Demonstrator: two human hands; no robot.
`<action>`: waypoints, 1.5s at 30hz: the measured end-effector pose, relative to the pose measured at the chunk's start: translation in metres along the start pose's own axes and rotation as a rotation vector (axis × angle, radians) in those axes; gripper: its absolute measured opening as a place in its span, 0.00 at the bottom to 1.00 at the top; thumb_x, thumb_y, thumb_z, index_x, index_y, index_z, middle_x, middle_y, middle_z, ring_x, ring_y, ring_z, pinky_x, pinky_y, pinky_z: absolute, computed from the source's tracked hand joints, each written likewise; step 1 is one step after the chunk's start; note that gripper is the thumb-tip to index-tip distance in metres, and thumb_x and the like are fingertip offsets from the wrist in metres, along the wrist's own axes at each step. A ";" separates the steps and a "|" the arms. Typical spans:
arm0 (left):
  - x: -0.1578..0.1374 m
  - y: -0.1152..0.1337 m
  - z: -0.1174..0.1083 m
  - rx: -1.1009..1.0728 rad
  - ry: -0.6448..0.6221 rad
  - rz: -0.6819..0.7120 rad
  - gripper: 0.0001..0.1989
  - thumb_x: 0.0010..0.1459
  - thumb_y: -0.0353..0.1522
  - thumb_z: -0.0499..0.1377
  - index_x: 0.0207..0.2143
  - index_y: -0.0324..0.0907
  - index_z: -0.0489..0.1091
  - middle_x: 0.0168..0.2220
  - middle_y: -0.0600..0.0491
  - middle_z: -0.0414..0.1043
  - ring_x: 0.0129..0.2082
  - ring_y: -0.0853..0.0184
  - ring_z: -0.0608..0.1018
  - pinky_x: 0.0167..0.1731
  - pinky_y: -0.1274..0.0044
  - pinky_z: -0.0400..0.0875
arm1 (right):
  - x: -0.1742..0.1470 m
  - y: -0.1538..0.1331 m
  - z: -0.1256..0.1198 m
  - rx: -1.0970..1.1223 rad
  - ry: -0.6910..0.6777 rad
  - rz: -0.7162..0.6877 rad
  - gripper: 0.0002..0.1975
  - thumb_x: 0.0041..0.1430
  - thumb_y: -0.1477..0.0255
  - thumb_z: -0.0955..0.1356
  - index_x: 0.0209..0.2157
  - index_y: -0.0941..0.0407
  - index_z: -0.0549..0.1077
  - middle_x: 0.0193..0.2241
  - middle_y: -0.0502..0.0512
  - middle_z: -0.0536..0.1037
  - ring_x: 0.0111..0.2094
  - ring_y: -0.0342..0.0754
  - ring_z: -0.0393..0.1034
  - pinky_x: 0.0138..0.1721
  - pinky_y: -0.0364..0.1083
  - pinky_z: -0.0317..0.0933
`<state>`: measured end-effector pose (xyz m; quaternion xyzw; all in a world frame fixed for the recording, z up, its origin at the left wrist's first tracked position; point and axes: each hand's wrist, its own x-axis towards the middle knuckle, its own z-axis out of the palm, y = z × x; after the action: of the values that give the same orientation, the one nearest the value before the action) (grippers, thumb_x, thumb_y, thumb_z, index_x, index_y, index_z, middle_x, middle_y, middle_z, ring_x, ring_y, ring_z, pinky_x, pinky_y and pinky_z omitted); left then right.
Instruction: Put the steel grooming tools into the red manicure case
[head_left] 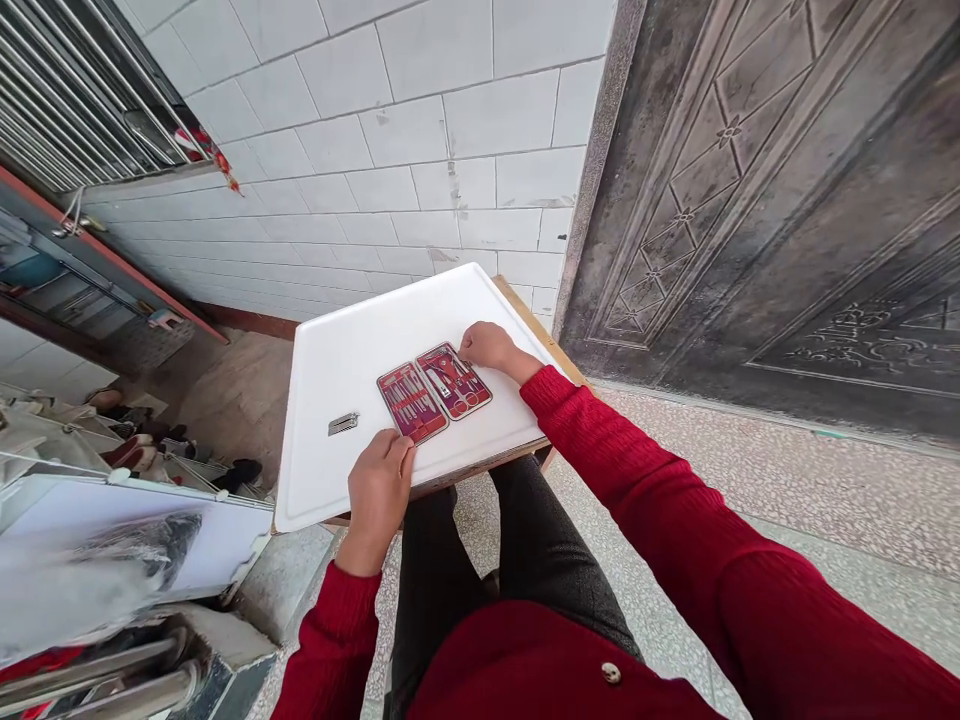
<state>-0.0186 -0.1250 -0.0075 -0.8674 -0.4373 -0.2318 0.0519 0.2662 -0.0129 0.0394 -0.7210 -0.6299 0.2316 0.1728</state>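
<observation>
An opened manicure set case (414,432) with a red lining lies flat on a white board (330,350). Small metal tools fill its left half, and scissors (463,402) are among those in the right half. My left hand (381,480) pinches the case's near left corner between thumb and fingers. At the far right edge of the case, my right hand (486,345) is closed, its fingertips over the tools; what they grip is too small to make out. A silver nail clipper (343,424) lies on the board, left of the case.
Under the board is a wooden table (536,325). Beyond it rises a white block wall (420,150), with a dark carved metal door (720,200) to the right. A white rack (150,540) and shoes (139,452) stand at the left.
</observation>
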 end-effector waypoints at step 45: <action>-0.006 0.000 0.015 -0.162 0.070 0.003 0.08 0.71 0.30 0.56 0.43 0.43 0.76 0.46 0.46 0.78 0.47 0.56 0.78 0.47 0.66 0.72 | 0.009 -0.134 0.062 -0.477 -0.206 -0.168 0.04 0.49 0.73 0.75 0.29 0.59 0.82 0.16 0.57 0.74 0.32 0.60 0.78 0.39 0.51 0.76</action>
<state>-0.0163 -0.1247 -0.0233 -0.8608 -0.4136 -0.2964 -0.0028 0.1218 0.0130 0.0596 -0.6592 -0.7384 0.1337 -0.0486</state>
